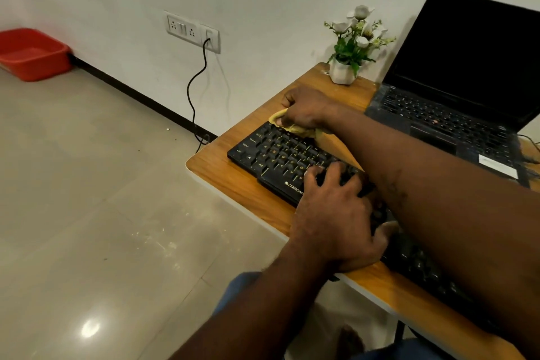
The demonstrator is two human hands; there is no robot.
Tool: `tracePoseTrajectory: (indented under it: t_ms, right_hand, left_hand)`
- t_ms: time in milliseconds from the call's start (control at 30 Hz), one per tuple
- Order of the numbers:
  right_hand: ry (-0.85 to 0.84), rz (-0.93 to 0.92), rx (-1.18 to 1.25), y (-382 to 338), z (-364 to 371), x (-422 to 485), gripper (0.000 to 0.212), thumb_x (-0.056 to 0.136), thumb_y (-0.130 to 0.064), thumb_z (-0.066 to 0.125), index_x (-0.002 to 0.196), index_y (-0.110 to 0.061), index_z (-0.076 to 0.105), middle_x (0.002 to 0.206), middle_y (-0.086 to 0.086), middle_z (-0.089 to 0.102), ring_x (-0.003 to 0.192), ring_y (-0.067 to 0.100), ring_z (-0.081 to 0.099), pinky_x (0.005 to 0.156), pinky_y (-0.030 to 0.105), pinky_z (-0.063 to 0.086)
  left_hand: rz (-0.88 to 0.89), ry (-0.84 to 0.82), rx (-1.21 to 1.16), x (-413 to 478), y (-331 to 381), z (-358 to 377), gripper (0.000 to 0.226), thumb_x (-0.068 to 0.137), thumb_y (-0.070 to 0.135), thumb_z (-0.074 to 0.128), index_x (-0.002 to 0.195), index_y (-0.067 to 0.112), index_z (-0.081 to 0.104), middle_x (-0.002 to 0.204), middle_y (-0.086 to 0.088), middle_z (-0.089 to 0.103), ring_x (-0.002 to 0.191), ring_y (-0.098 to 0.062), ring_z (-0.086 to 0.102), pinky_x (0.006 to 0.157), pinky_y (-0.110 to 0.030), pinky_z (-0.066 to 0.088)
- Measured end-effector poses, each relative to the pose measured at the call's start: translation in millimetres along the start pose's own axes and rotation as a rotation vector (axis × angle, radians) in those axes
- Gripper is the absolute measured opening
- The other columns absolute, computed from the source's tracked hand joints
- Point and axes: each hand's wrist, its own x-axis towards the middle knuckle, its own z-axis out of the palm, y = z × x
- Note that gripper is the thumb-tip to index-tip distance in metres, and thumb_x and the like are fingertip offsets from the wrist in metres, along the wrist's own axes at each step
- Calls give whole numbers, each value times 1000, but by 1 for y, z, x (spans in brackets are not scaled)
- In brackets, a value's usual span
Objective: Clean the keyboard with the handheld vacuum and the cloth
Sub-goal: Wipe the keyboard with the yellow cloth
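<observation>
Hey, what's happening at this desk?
A person is cleaning a black keyboard on a wooden desk. The right hand grips a bunched yellow cloth against the keyboard's far corner. The left hand rests spread on the keys nearer the person, likely steadying it. An open laptop sits beside it. No handheld vacuum is in view.

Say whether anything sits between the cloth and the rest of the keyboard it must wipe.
Yes. The right hand grips the cloth at the far corner of the keyboard; the left hand rests on the middle keys, in the wiping path.
</observation>
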Motion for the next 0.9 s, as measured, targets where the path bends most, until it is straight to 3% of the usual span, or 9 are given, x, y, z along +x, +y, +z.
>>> tracePoseTrajectory:
  t_ms: [100, 267, 400, 533, 667, 800, 900]
  right_hand:
    - [-15, 25, 58, -1, 2, 4, 29, 88, -23, 78, 111, -10, 67, 113, 10, 69, 109, 29, 65, 92, 45, 55]
    - [-22, 98, 159, 11, 2, 0, 35, 84, -29, 84, 108, -9, 68, 113, 12, 70, 97, 25, 64, 84, 41, 53]
    - [-94, 138, 166, 19, -9, -12, 23, 87, -24, 80, 98, -11, 65, 113, 12, 70, 104, 29, 66, 96, 48, 54]
    - [-126, 202, 173, 51, -18, -34, 21, 83, -24, 83, 93, -13, 68, 107, 14, 72, 89, 26, 62, 81, 45, 51]
    - [-132, 249, 265, 90, -29, -73, 19, 83, -16, 84, 95, -12, 70, 84, 6, 67, 72, 19, 54, 59, 31, 41]
    - [-104, 290, 320, 122, -41, -119, 30, 83, -14, 82, 109, -4, 69, 92, 9, 68, 76, 22, 54, 57, 31, 38]
    - [-75, 313, 337, 139, -49, -151, 34, 81, -16, 83, 109, -3, 70, 94, 10, 69, 78, 22, 54, 60, 32, 40]
  left_hand:
    - [-4, 0, -2, 0, -2, 1, 65, 96, 69, 27, 133, 33, 66, 148, 3, 50, 139, -30, 31, 113, -64, 23]
    - [-11, 14, -5, -1, -3, 3, 64, 96, 71, 29, 140, 34, 59, 146, 2, 53, 139, -30, 34, 112, -62, 24]
    - [-17, 25, -4, -1, -2, 3, 63, 97, 71, 31, 140, 34, 59, 146, 2, 53, 138, -30, 36, 111, -61, 26]
    - [-50, 52, -29, -1, -2, 1, 63, 98, 71, 30, 141, 34, 57, 147, 4, 54, 138, -27, 36, 111, -57, 25]
    - [-93, 97, -59, -1, -1, 0, 55, 99, 65, 33, 137, 34, 61, 141, 9, 60, 133, -23, 40, 107, -50, 28]
    - [-97, 119, -39, -1, 1, 2, 51, 98, 60, 37, 135, 35, 63, 138, 12, 62, 129, -22, 43, 102, -48, 32]
    - [-97, 117, -13, -1, 1, 2, 51, 98, 59, 36, 135, 36, 62, 137, 13, 62, 129, -22, 43, 101, -48, 32]
